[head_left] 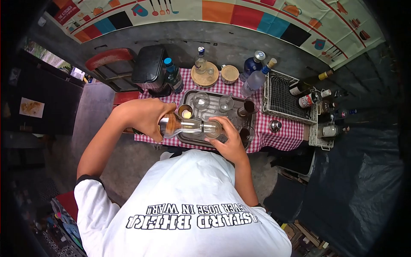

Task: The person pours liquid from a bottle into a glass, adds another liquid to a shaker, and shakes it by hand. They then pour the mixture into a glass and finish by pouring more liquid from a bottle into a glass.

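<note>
A clear glass carafe is tipped on its side above the tray. My left hand is wrapped around its wide end. At the narrow end, by a dark band, a rounded clear glass is gripped by the fingers of my right hand. Beyond the carafe, a small round container holds something pale. A round clear glass and a clear tumbler stand on the tray's far side. Two glasses with dark contents, one farther back and one nearer, sit by its right edge.
Behind the tray stand a blue-capped bottle, a wooden board with a bottle on it, a lidded mug and tall bottles. A wire basket, several bottles and a metal shaker top are right.
</note>
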A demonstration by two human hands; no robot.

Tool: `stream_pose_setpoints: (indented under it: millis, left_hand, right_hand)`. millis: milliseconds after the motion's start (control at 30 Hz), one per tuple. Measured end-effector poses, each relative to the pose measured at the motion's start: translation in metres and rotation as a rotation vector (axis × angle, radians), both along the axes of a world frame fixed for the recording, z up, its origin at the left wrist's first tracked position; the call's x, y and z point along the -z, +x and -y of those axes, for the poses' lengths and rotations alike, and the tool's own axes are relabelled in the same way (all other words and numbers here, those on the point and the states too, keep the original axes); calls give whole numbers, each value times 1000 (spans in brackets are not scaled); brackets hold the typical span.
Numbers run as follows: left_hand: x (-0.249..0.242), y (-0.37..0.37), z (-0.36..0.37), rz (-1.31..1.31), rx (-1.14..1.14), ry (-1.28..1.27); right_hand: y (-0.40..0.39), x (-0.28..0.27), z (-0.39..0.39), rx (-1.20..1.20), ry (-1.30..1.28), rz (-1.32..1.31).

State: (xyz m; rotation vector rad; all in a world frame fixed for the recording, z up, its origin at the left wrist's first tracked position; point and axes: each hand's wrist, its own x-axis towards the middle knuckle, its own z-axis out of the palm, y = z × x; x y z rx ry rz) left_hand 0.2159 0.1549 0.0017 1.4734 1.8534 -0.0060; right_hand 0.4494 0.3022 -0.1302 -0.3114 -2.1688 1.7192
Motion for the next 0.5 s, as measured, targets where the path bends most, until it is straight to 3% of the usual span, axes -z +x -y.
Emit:
stream_pose_setpoints:
  millis: [500]
  left_hand:
    - [-3, -40, 21, 10, 27, 3]
  right_hand:
    - [-39, -1, 23, -5, -50, 4]
